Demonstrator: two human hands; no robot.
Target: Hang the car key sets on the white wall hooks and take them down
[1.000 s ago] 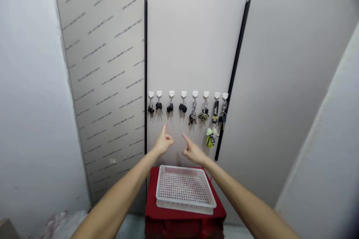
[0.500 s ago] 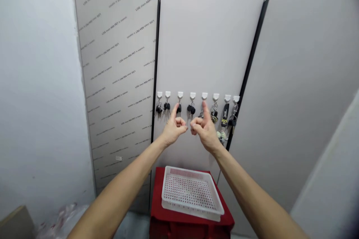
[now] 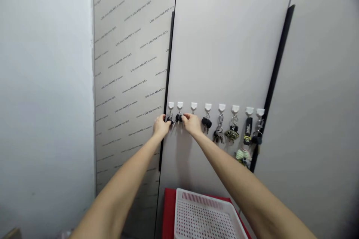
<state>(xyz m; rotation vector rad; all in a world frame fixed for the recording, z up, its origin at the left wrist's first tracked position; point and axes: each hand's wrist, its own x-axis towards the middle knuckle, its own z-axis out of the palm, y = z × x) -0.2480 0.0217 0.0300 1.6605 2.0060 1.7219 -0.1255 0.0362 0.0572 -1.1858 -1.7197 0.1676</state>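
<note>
White hooks in a row on a pale cabinet door hold bunches of keys. My left hand (image 3: 162,125) is at the far left bunch of keys (image 3: 170,119), its fingers curled and the thumb against the black key heads. My right hand (image 3: 192,124) pinches at the edge of the second bunch of keys (image 3: 178,118) with thumb and fingertips. Both bunches still hang from their hooks. Behind my right hand, the keys on the third hook (image 3: 194,106) are mostly hidden. Further right hangs another bunch of black-headed keys (image 3: 206,123).
More key bunches (image 3: 218,135) hang to the right, one with a black strap (image 3: 248,130). Below stands a white perforated basket (image 3: 207,218) on a red box (image 3: 169,213). Long black handles (image 3: 276,67) edge the door. A white wall (image 3: 47,82) is at the left.
Both hands have moved left, from pointing in front of the middle hooks to the two leftmost key bunches. The view has shifted, so the hooks and basket appear further right and lower.
</note>
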